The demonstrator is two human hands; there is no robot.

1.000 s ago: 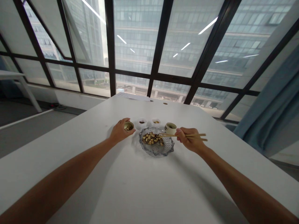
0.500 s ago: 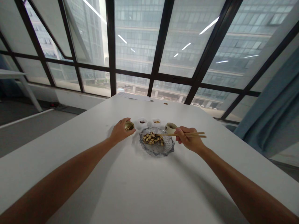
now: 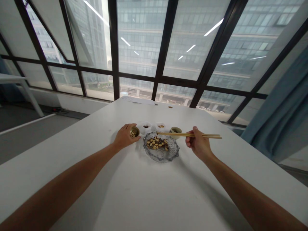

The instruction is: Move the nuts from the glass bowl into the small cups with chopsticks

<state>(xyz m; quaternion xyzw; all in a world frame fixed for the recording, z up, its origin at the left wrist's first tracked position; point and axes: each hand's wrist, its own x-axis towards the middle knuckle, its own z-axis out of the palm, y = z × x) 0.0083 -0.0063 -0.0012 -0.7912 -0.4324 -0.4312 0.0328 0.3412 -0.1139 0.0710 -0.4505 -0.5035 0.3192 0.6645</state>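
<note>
My left hand is wrapped round a small round cup, tilted toward me, with a few pale nuts or seeds inside. In my right hand is a pair of wooden chopsticks, held nearly level. Their tips are above the far rim of a scalloped glass bowl, with a small dark piece at them, too small to name. Mixed seeds and nuts, pale and dark, lie in the bowl's left part. Behind the chopsticks stands a small pale cup with dark marks on its side.
Two small white dishes stand behind the glass bowl: the left dish has dark bits, the right dish pale ones. Papers lie at the far end of the white table. A blue curtain hangs at right.
The chopsticks' tips have risen from the seeds to above the bowl's far rim, and my right hand has shifted right. The cup in my left hand has moved slightly right.
</note>
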